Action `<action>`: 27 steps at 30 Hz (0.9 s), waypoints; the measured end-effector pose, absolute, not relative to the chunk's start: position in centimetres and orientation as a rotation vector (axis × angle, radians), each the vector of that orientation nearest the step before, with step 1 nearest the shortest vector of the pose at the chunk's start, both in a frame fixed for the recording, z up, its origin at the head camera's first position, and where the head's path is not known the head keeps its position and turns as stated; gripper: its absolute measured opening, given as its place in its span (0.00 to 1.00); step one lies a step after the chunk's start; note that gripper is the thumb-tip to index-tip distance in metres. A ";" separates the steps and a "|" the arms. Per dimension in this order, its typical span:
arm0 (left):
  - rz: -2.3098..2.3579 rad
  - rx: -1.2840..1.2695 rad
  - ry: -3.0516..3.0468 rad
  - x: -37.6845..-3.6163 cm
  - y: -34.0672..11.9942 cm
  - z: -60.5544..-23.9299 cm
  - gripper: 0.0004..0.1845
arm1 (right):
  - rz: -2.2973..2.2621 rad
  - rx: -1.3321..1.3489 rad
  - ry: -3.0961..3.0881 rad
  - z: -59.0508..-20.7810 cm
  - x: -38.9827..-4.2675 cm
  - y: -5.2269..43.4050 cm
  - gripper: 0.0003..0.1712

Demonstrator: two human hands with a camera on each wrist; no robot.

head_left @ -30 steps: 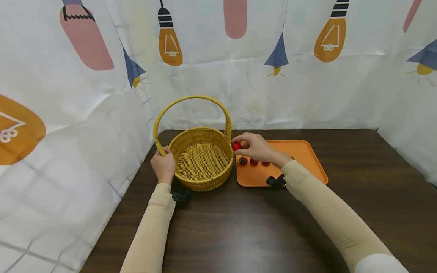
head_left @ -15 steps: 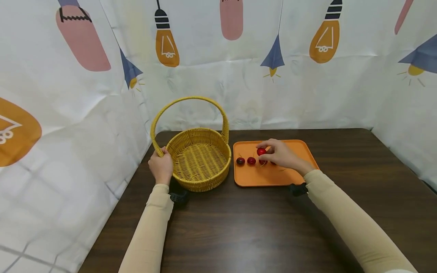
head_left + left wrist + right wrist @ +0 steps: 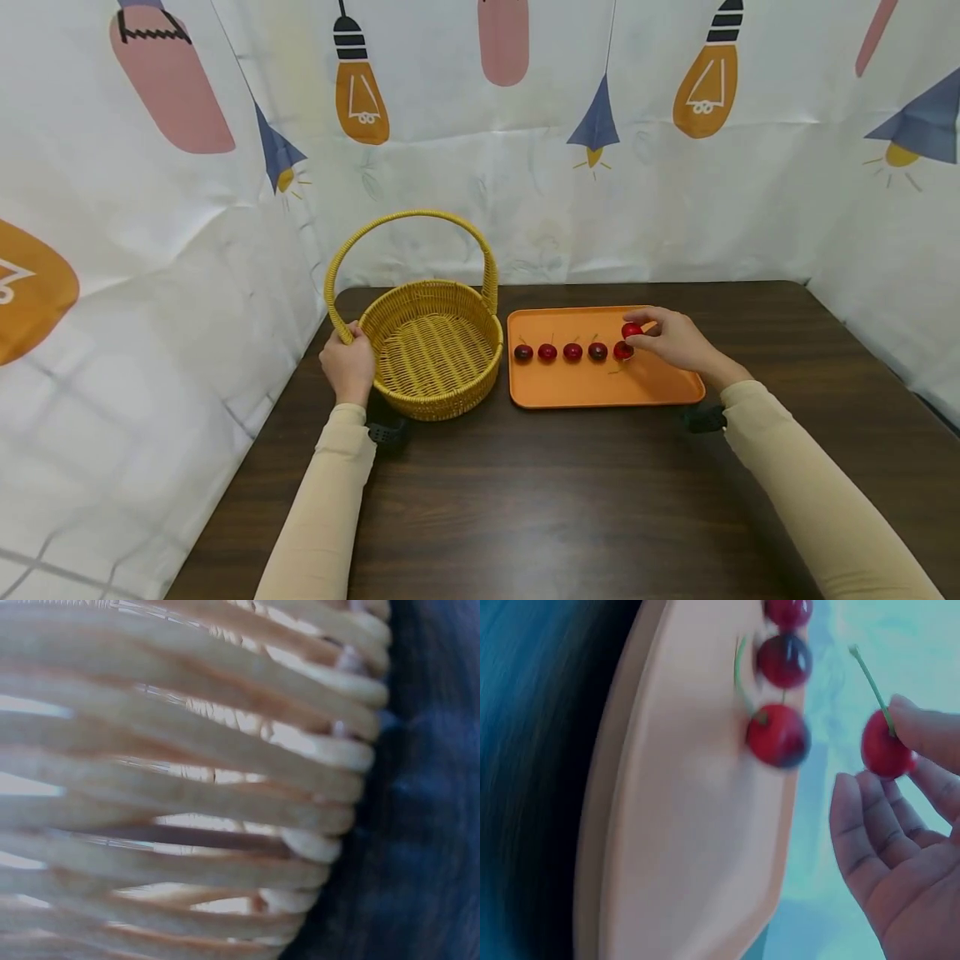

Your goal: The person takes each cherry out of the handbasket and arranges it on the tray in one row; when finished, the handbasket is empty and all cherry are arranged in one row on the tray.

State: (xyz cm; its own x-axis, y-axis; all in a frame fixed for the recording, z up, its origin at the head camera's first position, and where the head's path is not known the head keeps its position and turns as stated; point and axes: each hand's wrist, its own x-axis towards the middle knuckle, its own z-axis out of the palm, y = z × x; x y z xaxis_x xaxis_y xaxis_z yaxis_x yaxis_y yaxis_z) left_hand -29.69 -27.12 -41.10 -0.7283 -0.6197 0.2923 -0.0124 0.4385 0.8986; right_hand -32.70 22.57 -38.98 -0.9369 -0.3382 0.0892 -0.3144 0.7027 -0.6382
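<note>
Five cherries [image 3: 573, 352] line the tray [image 3: 600, 390] — right hand [image 3: 671, 340], moved from basket [image 3: 431, 350], pinches a sixth cherry [image 3: 632, 330]; left hand [image 3: 347, 367] grips handle

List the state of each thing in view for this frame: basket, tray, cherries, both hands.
Basket: upright on the table, nothing inside, handle raised.
Tray: flat on the table, right of the basket.
Row of cherries: five lying in a line on the tray.
Held cherry: off the tray, pinched in fingers.
Left hand: grips the basket's handle base.
Right hand: pinches the held cherry above the row's right end.
</note>
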 end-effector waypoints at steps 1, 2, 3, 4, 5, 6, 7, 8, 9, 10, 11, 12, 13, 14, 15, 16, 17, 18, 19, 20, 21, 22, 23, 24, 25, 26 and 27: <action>-1.301 0.531 -2.086 -29.7 -27.1 -41.1 0.20 | -1.066 -0.532 2.862 -39.1 -32.7 23.0 0.28; -1.306 0.533 -2.085 -29.7 -27.2 -41.1 0.20 | -1.061 -0.519 2.862 -39.2 -32.6 23.4 0.28; -1.309 0.535 -2.085 -29.7 -27.2 -41.1 0.20 | -1.056 -0.507 2.863 -39.3 -32.6 23.8 0.29; -1.313 0.537 -2.084 -29.7 -27.3 -41.1 0.20 | -1.053 -0.495 2.863 -39.4 -32.6 24.1 0.29; -1.317 0.535 -2.083 -29.7 -27.3 -41.1 0.20 | -1.048 -0.484 2.864 -39.6 -32.6 24.4 0.29; -1.318 0.533 -2.080 -29.7 -27.3 -41.1 0.20 | -1.043 -0.473 2.864 -39.8 -32.6 24.6 0.28; -1.320 0.530 -2.077 -29.7 -27.3 -41.1 0.20 | -1.041 -0.465 2.861 -40.0 -32.7 24.8 0.28; -1.318 0.529 -2.075 -29.7 -27.4 -41.0 0.20 | -1.035 -0.456 2.860 -40.2 -32.7 24.9 0.28; -1.315 0.527 -2.074 -29.7 -27.4 -41.0 0.20 | -1.031 -0.445 2.860 -40.4 -32.7 25.1 0.28; -1.313 0.526 -2.077 -29.7 -27.4 -41.0 0.20 | -1.025 -0.433 2.860 -40.6 -32.7 25.1 0.27; -1.312 0.524 -2.079 -29.7 -27.4 -40.9 0.20 | -1.018 -0.420 2.861 -40.8 -32.8 25.2 0.27; -1.308 0.525 -2.082 -29.7 -27.4 -40.9 0.20 | -1.005 -0.416 2.865 -41.0 -32.8 25.2 0.27; -1.310 0.524 -2.083 -29.7 -27.4 -40.9 0.20 | -1.000 -0.417 2.866 -41.2 -32.8 25.2 0.27; -1.310 0.523 -2.084 -29.7 -27.4 -40.9 0.19 | -0.991 -0.418 2.872 -41.3 -32.8 25.1 0.27; -1.307 0.520 -2.087 -29.7 -27.4 -40.9 0.19 | -0.990 -0.422 2.876 -41.5 -32.8 25.1 0.26; -1.306 0.518 -2.088 -29.8 -27.3 -40.9 0.19 | -0.990 -0.424 2.877 -41.5 -32.8 25.1 0.26; -1.303 0.515 -2.087 -29.8 -27.3 -40.9 0.19 | -0.987 -0.426 2.881 -41.6 -32.8 25.0 0.26; -1.300 0.514 -2.086 -29.7 -27.3 -40.9 0.19 | -0.983 -0.433 2.884 -41.6 -32.8 25.0 0.27; -1.296 0.513 -2.087 -29.7 -27.3 -40.9 0.19 | -0.983 -0.434 2.883 -41.7 -32.8 25.0 0.27; -1.291 0.511 -2.089 -29.7 -27.3 -40.9 0.19 | -0.980 -0.429 2.884 -41.7 -32.8 25.1 0.27; -1.290 0.511 -2.092 -29.7 -27.3 -40.9 0.19 | -0.975 -0.423 2.887 -41.7 -32.7 25.1 0.26; -1.292 0.511 -2.093 -29.7 -27.3 -40.9 0.19 | -0.969 -0.415 2.891 -41.8 -32.7 25.1 0.26; -1.290 0.511 -2.094 -29.7 -27.3 -40.8 0.19 | -0.965 -0.412 2.894 -41.8 -32.7 25.1 0.26; -1.291 0.515 -2.094 -29.7 -27.4 -40.8 0.19 | -0.965 -0.406 2.895 -41.8 -32.7 25.2 0.26; -1.293 0.518 -2.094 -29.7 -27.5 -40.8 0.19 | -0.966 -0.399 2.895 -41.8 -32.7 25.1 0.26; -1.297 0.524 -2.092 -29.6 -27.5 -40.8 0.19 | -0.968 -0.396 2.896 -41.9 -32.7 25.1 0.26; -1.300 0.533 -2.090 -29.6 -27.6 -40.7 0.20 | -0.967 -0.388 2.898 -41.9 -32.8 25.1 0.25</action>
State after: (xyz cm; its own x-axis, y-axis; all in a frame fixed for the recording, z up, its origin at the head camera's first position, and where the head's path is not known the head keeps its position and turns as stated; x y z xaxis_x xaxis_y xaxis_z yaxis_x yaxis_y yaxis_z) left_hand -29.61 -27.58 -40.73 -0.7309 -0.6195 0.2863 -0.0168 0.4358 0.8999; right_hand -32.79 25.10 -41.90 -0.9663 -0.2564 0.0205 -0.2173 0.7712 -0.5984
